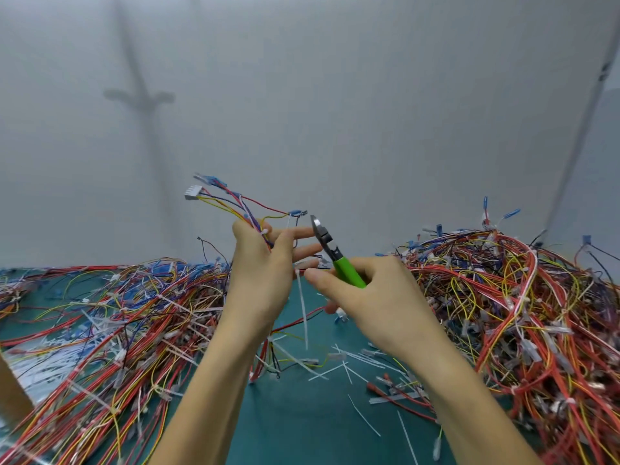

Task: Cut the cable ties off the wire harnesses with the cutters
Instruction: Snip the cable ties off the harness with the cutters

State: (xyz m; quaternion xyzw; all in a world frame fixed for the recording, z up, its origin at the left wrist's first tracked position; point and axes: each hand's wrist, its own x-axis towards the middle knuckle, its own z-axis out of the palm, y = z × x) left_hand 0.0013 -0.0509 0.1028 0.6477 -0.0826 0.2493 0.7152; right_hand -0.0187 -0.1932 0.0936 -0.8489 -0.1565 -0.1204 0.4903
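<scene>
While your left hand pinches the wire harness between thumb and forefinger and holds it up above the surface, the danger sits in how close everything is. Your right hand is wrapped round the green handles of the cutters, whose steel nose points toward 11 o'clock, just beside your outstretched left fingers; whether the blades are parted I cannot tell. A careless squeeze there could nip skin, or bite a thin insulated wire instead of the cable tie, whose pale tail hangs toward 6 o'clock between your hands. The tie is stiff, smooth, translucent nylon and the handle grips look slick, so the strip may spring away when it is cut, or the tool may twist in your palm. The wires are fine, flexible strands in red, yellow, blue and black, fanning toward 10 o'clock to a ribbed white connector and small blue terminals; loosely held, they could slip and snag. Tangled heaps lie at 9 o'clock and 3 o'clock, so a dropped harness would likely be lost among them. Thin white offcuts litter the matte green surface at 5 o'clock.
</scene>
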